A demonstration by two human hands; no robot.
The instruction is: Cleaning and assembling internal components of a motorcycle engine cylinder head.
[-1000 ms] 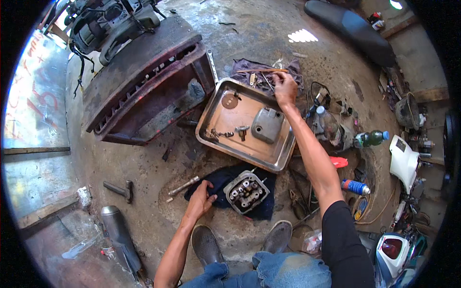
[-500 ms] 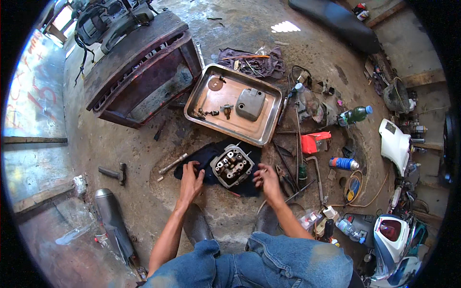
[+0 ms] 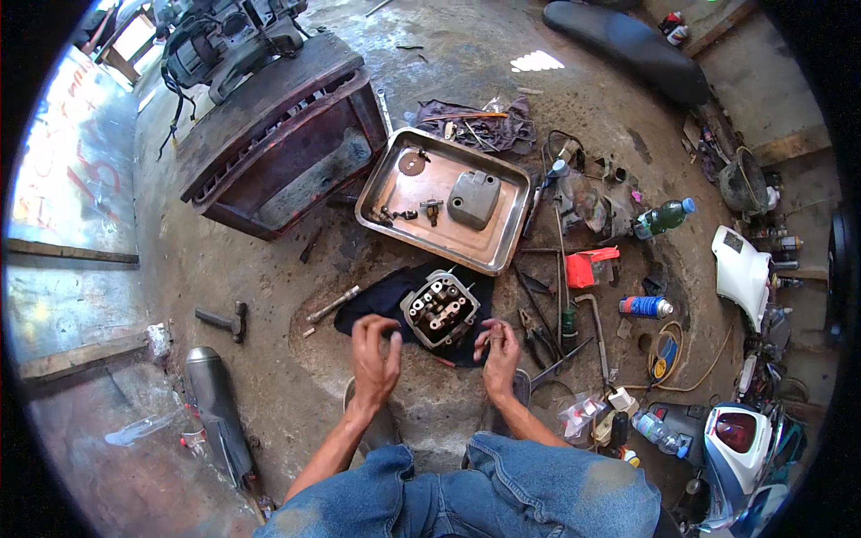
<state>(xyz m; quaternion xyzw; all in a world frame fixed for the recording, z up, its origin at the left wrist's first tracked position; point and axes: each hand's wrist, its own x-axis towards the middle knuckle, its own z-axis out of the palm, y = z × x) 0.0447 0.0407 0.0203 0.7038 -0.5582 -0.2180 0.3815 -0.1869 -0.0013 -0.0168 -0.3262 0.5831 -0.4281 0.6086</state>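
A grey metal engine cylinder head [image 3: 439, 309], its valve gear facing up, rests on a dark cloth [image 3: 359, 314] on the floor between my hands. My left hand [image 3: 375, 366] hovers at its near left side, thumb apart from loosely bent fingers, holding nothing. Close to its right side is my right hand [image 3: 499, 360], fingers half curled and slightly apart, with nothing visible in them. Just beyond lies a metal tray [image 3: 368, 199] carrying a grey cover [image 3: 473, 198], a sprocket [image 3: 412, 162] and small parts. A metal rod-like tool [image 3: 334, 304] lies left of the cloth.
At left are a hammer [image 3: 224, 321] and an exhaust muffler [image 3: 215, 403]. A dark wooden stand [image 3: 278, 152] bears an engine [image 3: 224, 45]. To the right are pliers [image 3: 539, 341], a red box [image 3: 592, 266], a spray can [image 3: 646, 307] and a green bottle [image 3: 664, 219].
My left hand has moved right and nearer to me, off the cloth's left part. My right hand has drawn slightly nearer to me. The cylinder head stays on the cloth.
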